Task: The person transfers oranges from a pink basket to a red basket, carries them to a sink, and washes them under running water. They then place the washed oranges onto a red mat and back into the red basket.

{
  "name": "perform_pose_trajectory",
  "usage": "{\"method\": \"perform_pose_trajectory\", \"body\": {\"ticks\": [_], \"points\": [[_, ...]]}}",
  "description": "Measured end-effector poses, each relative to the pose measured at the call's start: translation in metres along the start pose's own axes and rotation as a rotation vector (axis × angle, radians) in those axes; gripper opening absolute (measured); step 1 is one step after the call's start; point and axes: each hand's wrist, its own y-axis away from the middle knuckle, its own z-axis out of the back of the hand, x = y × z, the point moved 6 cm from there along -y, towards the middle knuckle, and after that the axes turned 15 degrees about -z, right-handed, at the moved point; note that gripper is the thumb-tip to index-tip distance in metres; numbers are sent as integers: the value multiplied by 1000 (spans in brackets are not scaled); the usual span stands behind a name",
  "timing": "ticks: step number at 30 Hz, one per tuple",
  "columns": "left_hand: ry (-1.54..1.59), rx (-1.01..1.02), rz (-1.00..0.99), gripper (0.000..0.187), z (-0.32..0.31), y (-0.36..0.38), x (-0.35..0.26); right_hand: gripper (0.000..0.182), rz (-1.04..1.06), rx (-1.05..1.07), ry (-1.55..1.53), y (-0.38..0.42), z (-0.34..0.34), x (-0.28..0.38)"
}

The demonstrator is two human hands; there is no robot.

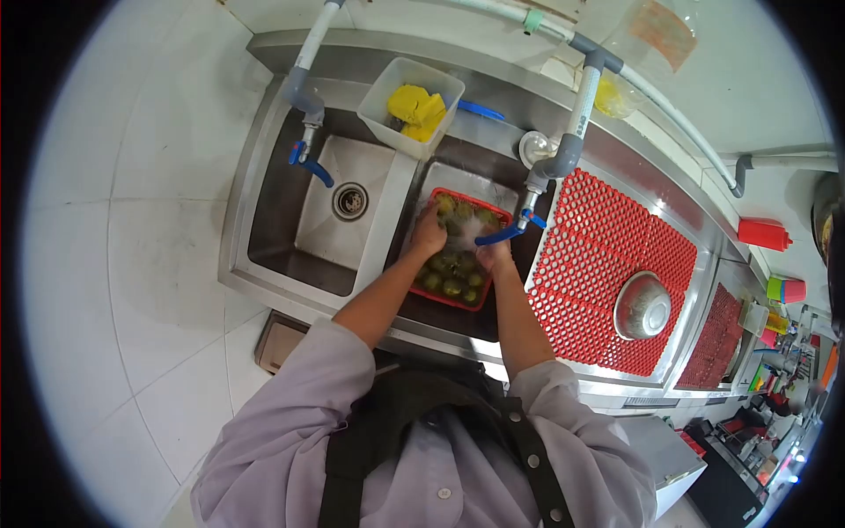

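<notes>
Left of centre, the empty basin (348, 198) sits dry under its own tap (306, 154), and just above it a clear tub (414, 106) of yellow sponges perches on the sink rim. Moving right, the left hand (429, 236) is down in the red basket (421, 286), fingers curled into the heap of green fruit (451, 275); whether they pinch one piece or just press on the pile is hard to tell. The basket sits in the right basin, middle of the frame, with water from the blue-handled tap (515, 227) running over it. The right hand (493, 255) is in there too, fingers bent among the fruit near the stream, grip unclear. These fruits look small, round, firm and wet, so likely slippery one by one and best scooped with cupped fingers; the loaded basket probably has some weight and wants lifting by its two rims. Further right, a red mat (585, 264) covers the drainboard with a steel bowl (642, 306) upturned on it, and a red bottle (764, 233) stands far right.
</notes>
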Motion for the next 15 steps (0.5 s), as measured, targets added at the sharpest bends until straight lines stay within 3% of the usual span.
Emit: {"method": "perform_pose_trajectory", "body": {"ticks": [1,2,5,6,7,9,11,12,13,14,15], "points": [[-78,12,-111,47,-2,-11,2,31,46,-52,-164,9,8,1],[-155,25,-228,50,-6,-20,3,33,-8,68,20,13,-4,-3],[-245,163,-309,52,-21,-41,16,34,-46,107,51,4,18,1],[-238,167,-302,52,-19,-45,8,32,-12,39,-215,3,26,6],[-284,258,-232,54,-11,-47,-6,32,-20,32,-220,5,26,9],[-326,369,-160,55,-6,-42,-23,29,-301,133,331,16,8,-3],[-343,294,-111,53,0,-34,-31,28,-388,167,410,12,5,-6],[-344,302,-110,53,-7,-25,-27,26,-223,136,264,-1,14,2],[-322,88,-276,49,-9,-14,-30,24,-57,103,120,-10,24,9],[-296,-129,-437,46,-7,1,-36,24,-60,102,115,-13,29,6],[-297,-122,-437,46,-10,15,-34,23,-32,173,440,-14,25,2]]}}
